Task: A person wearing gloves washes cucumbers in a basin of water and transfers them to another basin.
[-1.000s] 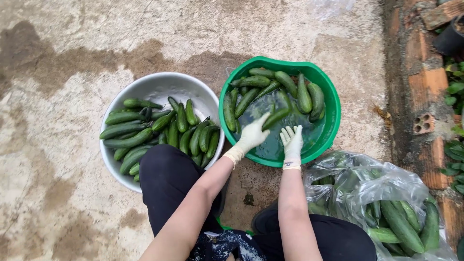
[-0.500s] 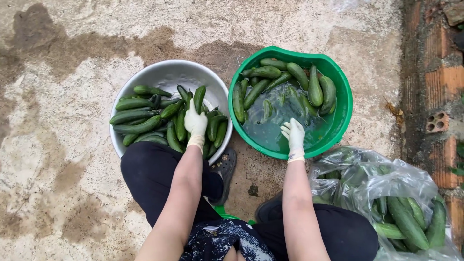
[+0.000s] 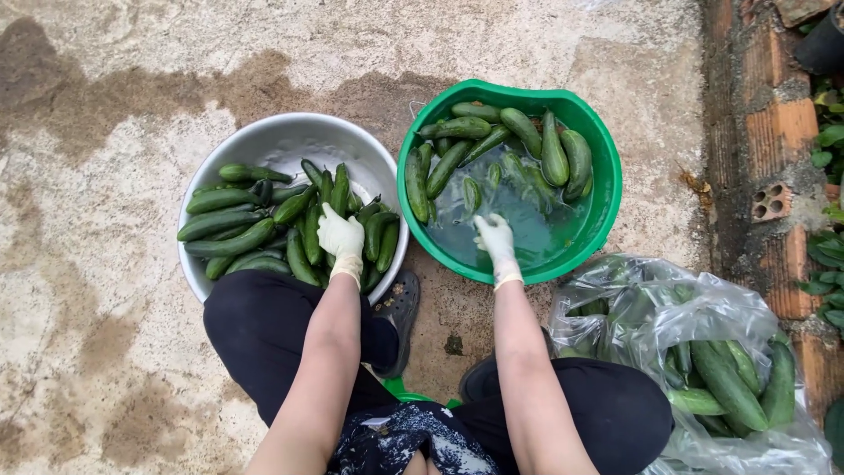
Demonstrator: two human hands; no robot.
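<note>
My left hand (image 3: 340, 236), in a white glove, lies on top of the pile of dark green cucumbers (image 3: 255, 230) in the round metal bowl (image 3: 290, 145). Its fingers curl over the near end of one cucumber (image 3: 340, 188), and the grip is hidden. My right hand (image 3: 495, 237), also gloved, is at the near side of the green plastic basin (image 3: 607, 189), over the water, with nothing in it. Several cucumbers (image 3: 505, 145) float along the basin's far and left sides.
A clear plastic bag (image 3: 703, 352) with more cucumbers lies at the lower right, next to my right knee. A brick edge (image 3: 774, 141) with plants runs down the right side. The ground is damp concrete (image 3: 105, 176). My foot in a dark clog (image 3: 400, 308) rests between the bowls.
My left hand left the green basin and came over to the metal bowl with a cucumber. My right hand shifted left within the basin.
</note>
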